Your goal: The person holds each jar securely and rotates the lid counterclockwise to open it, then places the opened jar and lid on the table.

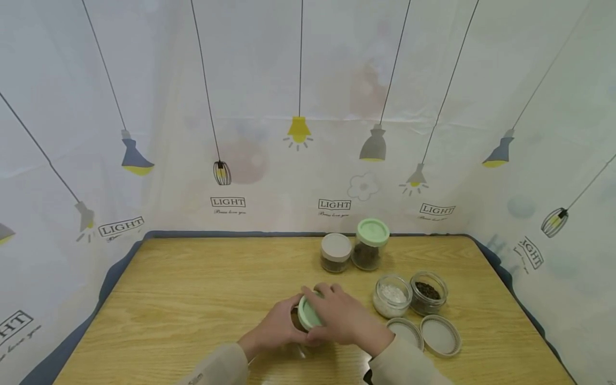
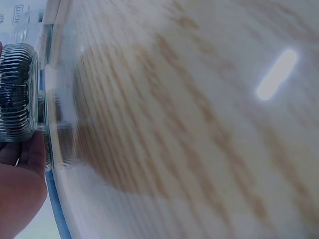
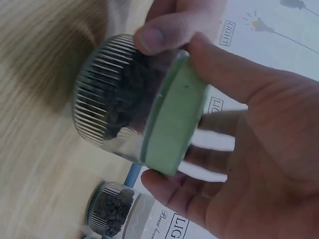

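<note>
A ribbed glass jar (image 3: pixel 107 89) with dark contents is tilted between both hands over the wooden table. Its pale green lid (image 1: pixel 308 314) sits on the mouth. My left hand (image 1: pixel 276 325) grips the glass body from the left. Fingers and thumb of my right hand (image 3: pixel 254 124) are curled round the rim of the lid. In the left wrist view, the ribbed jar (image 2: pixel 17 94) shows only at the left edge. Part of the glass is hidden behind the hands in the head view.
Behind stand a grey-lidded jar (image 1: pixel 335 254) and a green-lidded jar (image 1: pixel 369 248), both with dark contents. To the right are uncovered jars of white grains (image 1: pixel 392 297) and dark brown bits (image 1: pixel 428 293). Two loose lids (image 1: pixel 440 336) lie in front of them on the table (image 1: pixel 192 289).
</note>
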`<action>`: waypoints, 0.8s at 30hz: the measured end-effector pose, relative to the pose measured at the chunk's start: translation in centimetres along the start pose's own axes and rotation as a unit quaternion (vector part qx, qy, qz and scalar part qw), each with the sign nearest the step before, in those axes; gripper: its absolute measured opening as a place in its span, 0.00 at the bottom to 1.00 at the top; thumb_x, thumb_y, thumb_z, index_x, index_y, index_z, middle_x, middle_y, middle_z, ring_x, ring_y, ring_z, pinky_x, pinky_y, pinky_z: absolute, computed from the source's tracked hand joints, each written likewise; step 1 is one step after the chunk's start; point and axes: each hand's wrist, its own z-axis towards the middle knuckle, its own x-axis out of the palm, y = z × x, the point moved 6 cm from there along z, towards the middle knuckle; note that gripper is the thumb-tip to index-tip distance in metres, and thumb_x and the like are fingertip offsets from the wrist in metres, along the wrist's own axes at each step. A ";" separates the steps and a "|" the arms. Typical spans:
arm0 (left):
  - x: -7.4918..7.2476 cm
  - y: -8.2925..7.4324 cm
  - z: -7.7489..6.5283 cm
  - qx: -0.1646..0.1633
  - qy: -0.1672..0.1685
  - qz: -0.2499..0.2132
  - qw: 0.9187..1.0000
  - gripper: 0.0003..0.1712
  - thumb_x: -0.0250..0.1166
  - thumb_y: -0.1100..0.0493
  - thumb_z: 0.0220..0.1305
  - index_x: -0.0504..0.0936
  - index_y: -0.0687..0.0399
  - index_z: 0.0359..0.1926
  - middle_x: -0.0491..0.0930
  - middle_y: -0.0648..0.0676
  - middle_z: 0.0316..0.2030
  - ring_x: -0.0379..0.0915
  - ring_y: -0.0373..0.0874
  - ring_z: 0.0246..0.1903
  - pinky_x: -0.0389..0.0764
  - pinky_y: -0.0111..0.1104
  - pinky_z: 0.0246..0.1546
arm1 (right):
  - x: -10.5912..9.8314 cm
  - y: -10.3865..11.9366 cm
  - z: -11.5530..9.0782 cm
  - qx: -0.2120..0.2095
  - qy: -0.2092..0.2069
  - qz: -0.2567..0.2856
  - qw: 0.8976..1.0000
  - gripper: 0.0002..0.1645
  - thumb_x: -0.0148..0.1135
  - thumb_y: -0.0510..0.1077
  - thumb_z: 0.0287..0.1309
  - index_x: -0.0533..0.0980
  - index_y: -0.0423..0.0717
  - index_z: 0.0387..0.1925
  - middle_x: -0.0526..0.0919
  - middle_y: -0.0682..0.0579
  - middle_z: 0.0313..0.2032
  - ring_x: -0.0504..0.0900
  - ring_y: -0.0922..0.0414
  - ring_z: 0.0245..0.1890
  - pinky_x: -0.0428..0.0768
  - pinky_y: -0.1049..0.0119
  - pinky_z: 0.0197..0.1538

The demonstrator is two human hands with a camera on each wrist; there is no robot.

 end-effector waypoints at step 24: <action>0.1 -0.4 0.0 -0.014 0.006 -0.032 0.999 0.48 0.77 0.45 0.48 0.65 0.40 0.69 0.77 0.43 0.58 0.75 0.41 0.56 0.77 0.31 0.54 | -0.9 -0.4 -0.1 0.082 -0.061 -0.028 0.994 0.56 0.50 0.81 0.51 0.62 0.50 0.70 0.71 0.41 0.62 0.73 0.42 0.60 0.77 0.44 0.53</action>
